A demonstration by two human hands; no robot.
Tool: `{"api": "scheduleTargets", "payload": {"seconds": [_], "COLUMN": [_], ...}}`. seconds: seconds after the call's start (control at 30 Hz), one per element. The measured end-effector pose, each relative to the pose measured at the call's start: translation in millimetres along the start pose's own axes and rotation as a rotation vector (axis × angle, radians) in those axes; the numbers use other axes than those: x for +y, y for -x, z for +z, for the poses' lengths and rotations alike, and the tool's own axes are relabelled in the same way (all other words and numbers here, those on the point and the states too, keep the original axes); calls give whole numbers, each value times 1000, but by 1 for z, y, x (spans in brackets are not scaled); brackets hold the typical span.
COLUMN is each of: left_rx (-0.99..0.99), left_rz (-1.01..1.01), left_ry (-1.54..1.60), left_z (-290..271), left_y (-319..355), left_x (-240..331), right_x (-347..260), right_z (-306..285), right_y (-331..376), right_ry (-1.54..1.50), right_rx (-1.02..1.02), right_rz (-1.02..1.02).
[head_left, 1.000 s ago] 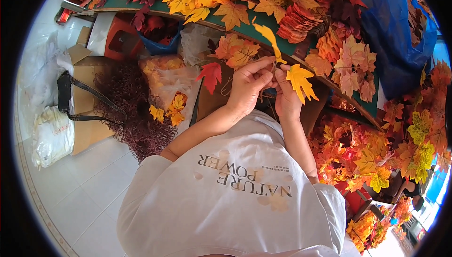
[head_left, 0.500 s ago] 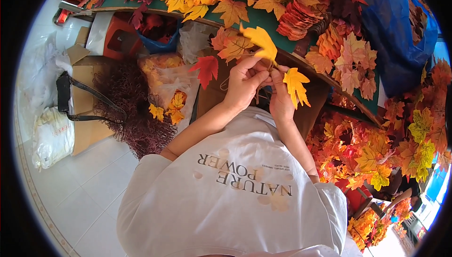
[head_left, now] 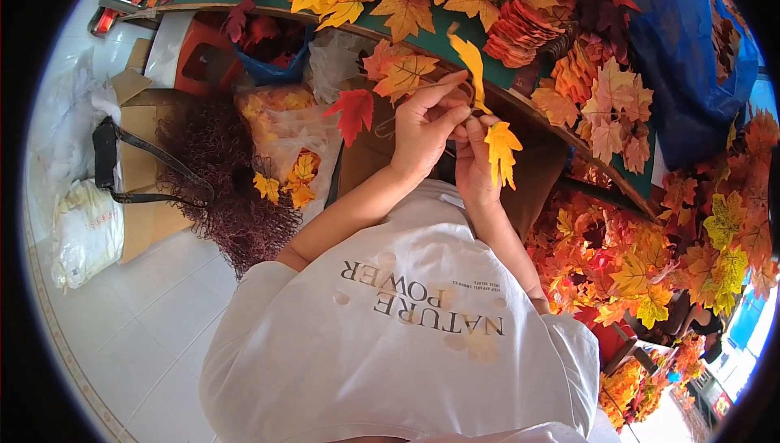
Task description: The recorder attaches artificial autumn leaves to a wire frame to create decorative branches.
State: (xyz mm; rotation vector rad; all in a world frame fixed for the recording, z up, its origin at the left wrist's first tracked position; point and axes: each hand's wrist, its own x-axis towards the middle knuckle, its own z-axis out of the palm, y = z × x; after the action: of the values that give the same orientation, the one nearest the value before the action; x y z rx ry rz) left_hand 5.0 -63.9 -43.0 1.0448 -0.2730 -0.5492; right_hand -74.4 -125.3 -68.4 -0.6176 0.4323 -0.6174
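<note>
Since half a second ago both hands have shifted slightly right, and now the left hand (head_left: 422, 130) pinches a curled yellow leaf (head_left: 471, 65) while the right hand (head_left: 475, 163) grips another yellow leaf (head_left: 501, 151) hanging just beside it, in front of the green table (head_left: 455, 33).

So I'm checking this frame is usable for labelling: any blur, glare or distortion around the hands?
Head view: left hand and right hand sharp at centre, evenly daylit; the table edge bows from fisheye; black vignette rings the rim; white floor bright, not blown out.
</note>
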Motion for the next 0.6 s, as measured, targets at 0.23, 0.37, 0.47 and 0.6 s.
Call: {"api": "scheduleTargets", "payload": {"seconds": [0.23,0.37,0.47,0.6], "left_rx": [-7,-13,-17,-19], "left_rz": [-285,-293,-265,-231], "left_ry": [275,252,169,132], "left_z": [0,2,2,4], "left_y": [6,8,10,11], "left_x": [14,14,12,11], "right_x": [-9,-13,-15,-15], "right_z": [9,7,7,6], "right_y": [-3,-2,-4,-5], "right_ry": [-131,-222,-271,-282], "right_rx": [88,136,114,125], "right_rz": [101,175,175,181]}}
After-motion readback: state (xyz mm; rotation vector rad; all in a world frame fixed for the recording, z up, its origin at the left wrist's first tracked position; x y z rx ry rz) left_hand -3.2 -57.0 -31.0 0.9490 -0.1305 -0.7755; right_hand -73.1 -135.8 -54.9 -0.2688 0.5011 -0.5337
